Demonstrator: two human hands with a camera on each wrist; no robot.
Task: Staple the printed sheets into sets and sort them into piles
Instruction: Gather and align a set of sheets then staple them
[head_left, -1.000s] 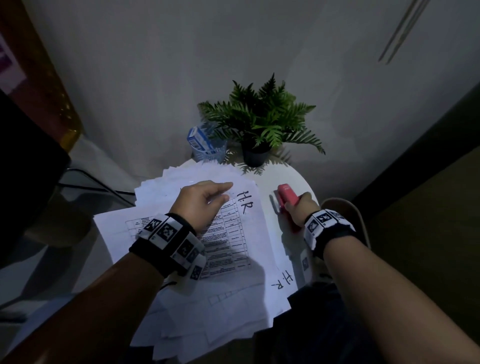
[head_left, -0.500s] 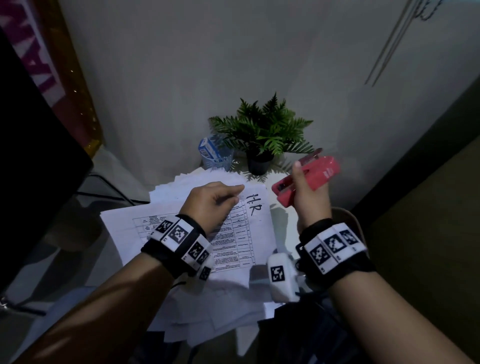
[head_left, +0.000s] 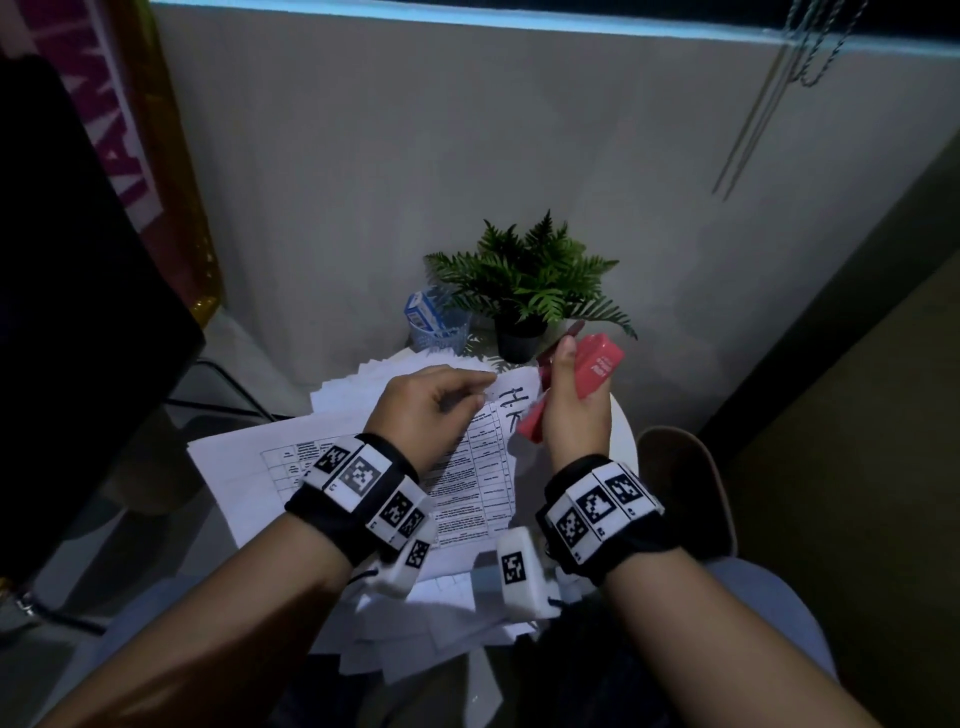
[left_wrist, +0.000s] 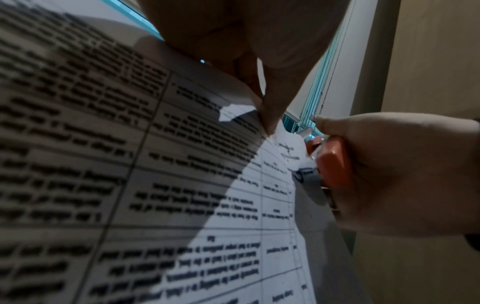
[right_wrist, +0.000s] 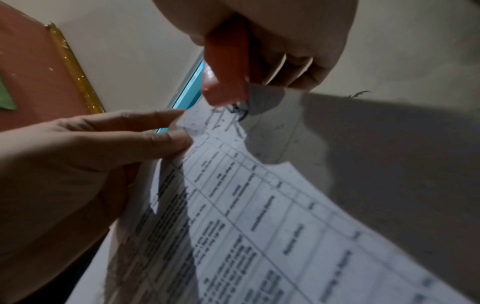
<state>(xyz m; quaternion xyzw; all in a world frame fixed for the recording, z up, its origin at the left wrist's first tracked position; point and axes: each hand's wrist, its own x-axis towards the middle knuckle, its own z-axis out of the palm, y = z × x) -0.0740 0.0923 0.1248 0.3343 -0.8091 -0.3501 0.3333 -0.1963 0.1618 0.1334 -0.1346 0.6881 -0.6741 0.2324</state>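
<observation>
A set of printed sheets (head_left: 475, 467) with a table and handwritten letters at its top is lifted off the paper heap. My left hand (head_left: 431, 410) pinches its top edge between thumb and fingers, as the left wrist view (left_wrist: 265, 121) and the right wrist view (right_wrist: 166, 133) show. My right hand (head_left: 571, 410) grips a red stapler (head_left: 592, 371), held against the top right corner of the sheets. The stapler (right_wrist: 223, 82) has its mouth at the paper's corner; the stapler (left_wrist: 335, 162) shows beside the page edge.
Several loose printed sheets (head_left: 249, 467) lie spread over a small round white table (head_left: 623, 441). At its back stand a potted fern (head_left: 530, 291) and a mesh cup (head_left: 441, 332) with a blue box. A wall is close behind, a dark panel at left.
My right hand lifted the stapler off the table and brought it left to the top corner of the sheets. My left hand raised the sheets' top edge in a pinch.
</observation>
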